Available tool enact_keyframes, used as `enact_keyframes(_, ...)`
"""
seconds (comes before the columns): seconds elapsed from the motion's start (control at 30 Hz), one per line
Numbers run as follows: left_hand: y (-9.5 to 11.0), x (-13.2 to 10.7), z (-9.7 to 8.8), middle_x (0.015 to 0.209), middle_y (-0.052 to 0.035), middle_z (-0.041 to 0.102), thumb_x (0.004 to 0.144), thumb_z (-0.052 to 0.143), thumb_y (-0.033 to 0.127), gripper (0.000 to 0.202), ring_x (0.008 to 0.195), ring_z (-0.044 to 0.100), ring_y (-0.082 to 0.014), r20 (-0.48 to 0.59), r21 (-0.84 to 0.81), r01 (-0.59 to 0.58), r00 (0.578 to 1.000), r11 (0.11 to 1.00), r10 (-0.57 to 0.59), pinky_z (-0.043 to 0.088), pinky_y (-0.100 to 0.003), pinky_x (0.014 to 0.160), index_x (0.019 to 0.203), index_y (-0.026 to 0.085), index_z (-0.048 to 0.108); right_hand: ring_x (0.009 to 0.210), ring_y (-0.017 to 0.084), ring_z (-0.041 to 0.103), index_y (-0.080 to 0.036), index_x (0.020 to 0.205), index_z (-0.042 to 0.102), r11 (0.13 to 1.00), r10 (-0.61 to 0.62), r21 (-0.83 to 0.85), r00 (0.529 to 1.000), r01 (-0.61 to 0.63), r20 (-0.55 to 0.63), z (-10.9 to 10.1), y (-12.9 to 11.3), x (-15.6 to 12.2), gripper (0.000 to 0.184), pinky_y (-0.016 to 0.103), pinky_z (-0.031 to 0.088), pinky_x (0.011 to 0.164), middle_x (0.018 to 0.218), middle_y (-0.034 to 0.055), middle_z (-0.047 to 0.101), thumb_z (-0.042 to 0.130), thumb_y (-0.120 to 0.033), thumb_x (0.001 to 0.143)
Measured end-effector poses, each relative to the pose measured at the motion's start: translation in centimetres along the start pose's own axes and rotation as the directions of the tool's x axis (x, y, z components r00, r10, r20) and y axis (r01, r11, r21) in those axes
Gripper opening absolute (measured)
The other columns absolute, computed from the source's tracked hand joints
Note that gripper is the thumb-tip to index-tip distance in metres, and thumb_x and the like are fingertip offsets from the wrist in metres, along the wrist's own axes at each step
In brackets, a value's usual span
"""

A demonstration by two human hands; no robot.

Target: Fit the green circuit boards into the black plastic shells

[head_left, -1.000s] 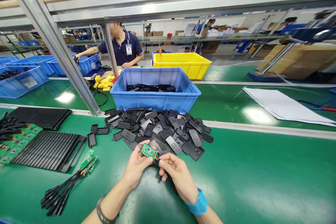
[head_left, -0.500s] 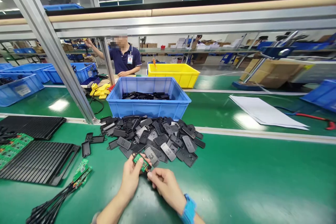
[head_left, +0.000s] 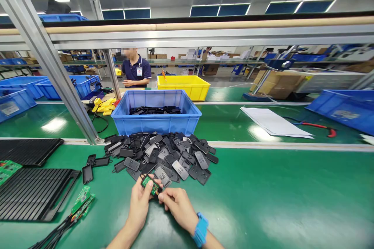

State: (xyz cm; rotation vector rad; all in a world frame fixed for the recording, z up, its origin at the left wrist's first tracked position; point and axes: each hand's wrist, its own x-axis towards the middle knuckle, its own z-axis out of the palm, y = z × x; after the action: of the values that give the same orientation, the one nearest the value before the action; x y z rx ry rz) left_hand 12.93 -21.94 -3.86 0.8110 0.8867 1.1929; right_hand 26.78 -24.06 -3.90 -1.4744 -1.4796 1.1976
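Note:
My left hand [head_left: 140, 204] grips a small green circuit board [head_left: 149, 185] seated in a black plastic shell, thumb on top. My right hand [head_left: 177, 204], a blue band on its wrist, pinches the board's right end where a dark cable leaves it. Both hands hover just above the green mat, right in front of a heap of black plastic shells [head_left: 163, 155].
A blue bin [head_left: 156, 118] of black parts stands behind the heap, a yellow bin [head_left: 184, 85] beyond it. Black trays [head_left: 32, 190] and green boards with black cables [head_left: 78, 206] lie at left. White sheets [head_left: 274, 122] lie at right. A person in a dark shirt [head_left: 136, 72] stands opposite.
The camera has tilted upward, so the hands sit lower in view. The board has gone from held loose above the shell to pressed down into it.

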Motion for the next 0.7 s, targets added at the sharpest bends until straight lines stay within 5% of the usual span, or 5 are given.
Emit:
enact_keyframes(0.5, -0.7, -0.7, 0.5, 0.102, -0.0115, 0.07, 0.078, 0.068, 0.045, 0.039, 0.096, 0.066, -0.0239, -0.05, 0.108, -0.112, 0.992, 0.988, 0.118, 0.052, -0.032, 0.08, 0.102, 0.017, 0.056, 0.043, 0.011, 0.047, -0.017, 0.059, 0.06, 0.991, -0.06, -0.126, 0.992, 0.045, -0.114, 0.0, -0.2, -0.2, 0.032, 0.021, 0.033, 0.048, 0.047, -0.0015, 0.056, 0.055, -0.036, 0.084)
enact_keyframes(0.63, -0.4, -0.2, 0.4, 0.09, -0.0075, 0.071, 0.077, 0.068, 0.047, 0.038, 0.079, 0.068, -0.0197, -0.058, 0.061, -0.031, 0.998, 0.998, 0.035, 0.052, -0.028, 0.068, 0.095, 0.016, 0.055, 0.047, 0.012, 0.052, -0.018, 0.058, 0.059, 0.972, -0.16, -0.174, 0.987, 0.155, -0.012, -0.7, -0.3, 0.1, 0.035, 0.022, 0.038, 0.05, 0.05, -0.0016, 0.058, 0.053, -0.036, 0.087)
enact_keyframes(0.7, -0.3, 0.1, 0.2, 0.081, -0.0046, 0.069, 0.074, 0.07, 0.049, 0.039, 0.068, 0.066, -0.0164, -0.084, 0.054, 0.023, 0.996, 0.998, -0.018, 0.05, -0.024, 0.058, 0.092, 0.016, 0.055, 0.058, 0.015, 0.057, -0.018, 0.064, 0.063, 0.916, -0.278, -0.327, 0.955, 0.232, -0.1, -2.2, 0.0, 0.6, 0.033, 0.024, 0.042, 0.057, 0.06, 0.0008, 0.062, 0.052, -0.037, 0.088)
